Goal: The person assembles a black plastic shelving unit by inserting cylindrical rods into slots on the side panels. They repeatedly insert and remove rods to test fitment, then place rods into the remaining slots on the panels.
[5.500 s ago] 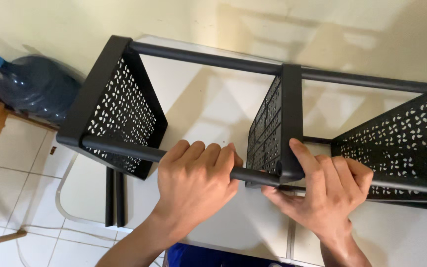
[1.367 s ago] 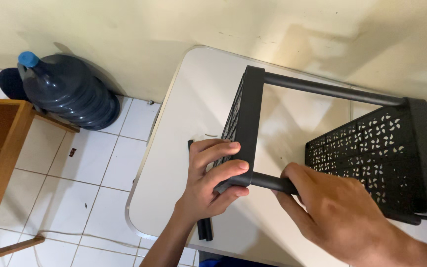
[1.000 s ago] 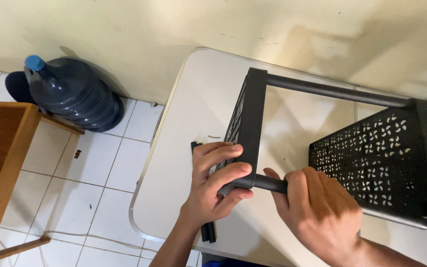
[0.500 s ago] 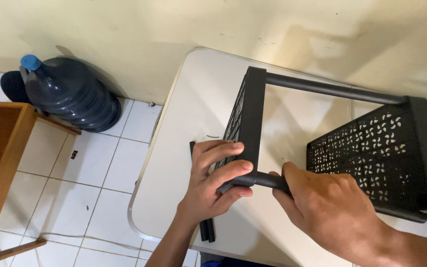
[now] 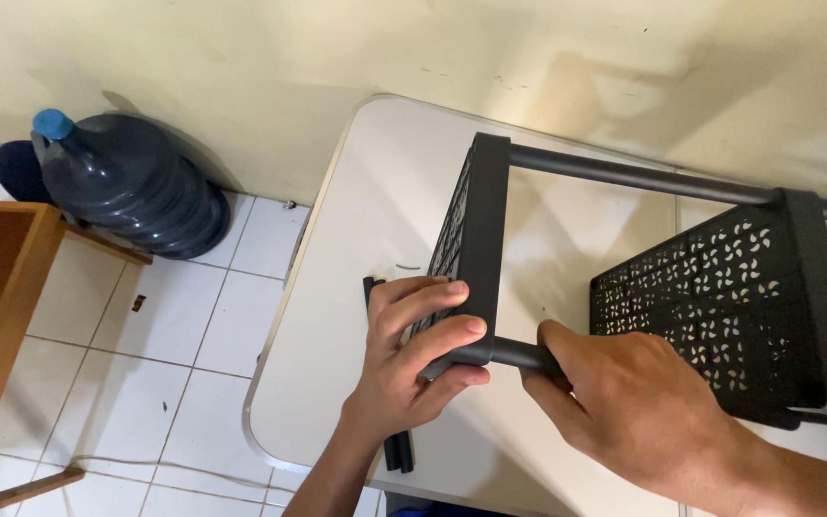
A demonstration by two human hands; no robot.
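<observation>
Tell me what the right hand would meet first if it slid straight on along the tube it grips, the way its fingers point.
Likely the left hand, clamped on the black end shelf where the black tube joins it. The right hand sits close beside it; depth looks shared.

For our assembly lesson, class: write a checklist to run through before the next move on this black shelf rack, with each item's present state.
1. Left hand grips the perforated end panel at its lower corner: ok.
2. Right hand wraps the near tube: ok.
3. Tube fully seated in the panel corner: cannot tell, fingers cover the joint.
4. Far tube meets the panel's top corner: ok.
5. Rack rests on the white table: ok.
6. Spare black tubes lie away from the table edge: not ok.
</observation>
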